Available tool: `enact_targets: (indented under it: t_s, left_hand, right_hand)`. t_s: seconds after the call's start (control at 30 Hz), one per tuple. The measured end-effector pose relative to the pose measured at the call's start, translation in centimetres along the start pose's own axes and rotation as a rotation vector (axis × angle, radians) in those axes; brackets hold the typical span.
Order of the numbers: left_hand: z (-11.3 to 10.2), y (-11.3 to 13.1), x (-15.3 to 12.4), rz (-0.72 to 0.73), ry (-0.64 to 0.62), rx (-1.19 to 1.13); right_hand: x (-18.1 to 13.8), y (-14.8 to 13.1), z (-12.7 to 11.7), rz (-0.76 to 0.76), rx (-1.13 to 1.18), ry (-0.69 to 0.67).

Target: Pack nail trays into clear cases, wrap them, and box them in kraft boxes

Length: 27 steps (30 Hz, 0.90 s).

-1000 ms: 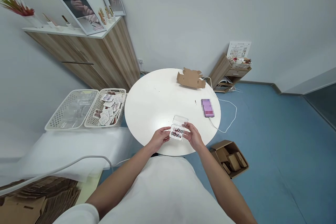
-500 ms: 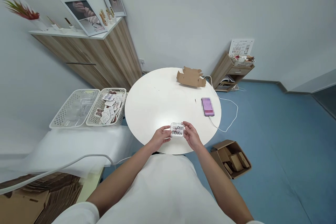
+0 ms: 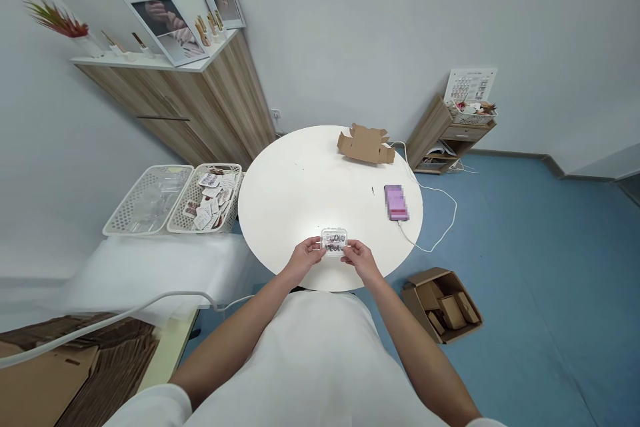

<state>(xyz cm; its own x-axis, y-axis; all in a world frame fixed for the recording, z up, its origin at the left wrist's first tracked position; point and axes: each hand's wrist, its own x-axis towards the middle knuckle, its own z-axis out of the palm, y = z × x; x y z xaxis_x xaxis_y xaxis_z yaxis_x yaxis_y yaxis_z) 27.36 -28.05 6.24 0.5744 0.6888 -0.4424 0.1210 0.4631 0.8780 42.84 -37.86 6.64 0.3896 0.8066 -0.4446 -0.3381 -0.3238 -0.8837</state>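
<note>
A clear rectangular plastic case (image 3: 334,233) with two rows of dark ovals (image 3: 335,247) is over the near part of the table (image 3: 285,197), its ends pinched by the partly curled left hand (image 3: 305,258) and right hand (image 3: 362,260).

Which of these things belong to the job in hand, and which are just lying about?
Likely part of the job:
clear case, held at both sides
small dark pieces inside it

Probably just lying about:
purple rectangular thing
larger picture frame
red-green plant
brown cardboard on the table, less certain
</note>
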Motion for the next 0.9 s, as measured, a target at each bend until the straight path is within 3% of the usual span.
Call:
enact_targets:
  t_s: [0.17, 0.4, 0.67, 0.77, 0.9]
  left_hand:
    - [0.6, -0.3, -0.2, 0.011, 0.038, 0.122]
    - [0.7, -0.5, -0.7, -0.004, 0.061, 0.119]
    - [-0.7, -0.9, -0.8, 0.015, 0.133, 0.206]
    - [-2.2, -0.6, -0.8, 0.117, 0.177, 0.399]
    - [-4.9, 1.3, -0.8, 0.350, 0.161, 0.821]
  right_hand:
    - [0.3, 0.2, -0.9, -0.031, 0.014, 0.008]
    - [0.0, 0.6, -1.2, -0.022, -0.003, -0.022]
    - [1.5, 0.9, 0.5, -0.020, -0.111, -0.039]
    - [2.0, 0.8, 1.6, -0.008, -0.145, -0.059]
    - [2.6, 0.6, 3.3, -0.022, -0.178, -0.089]
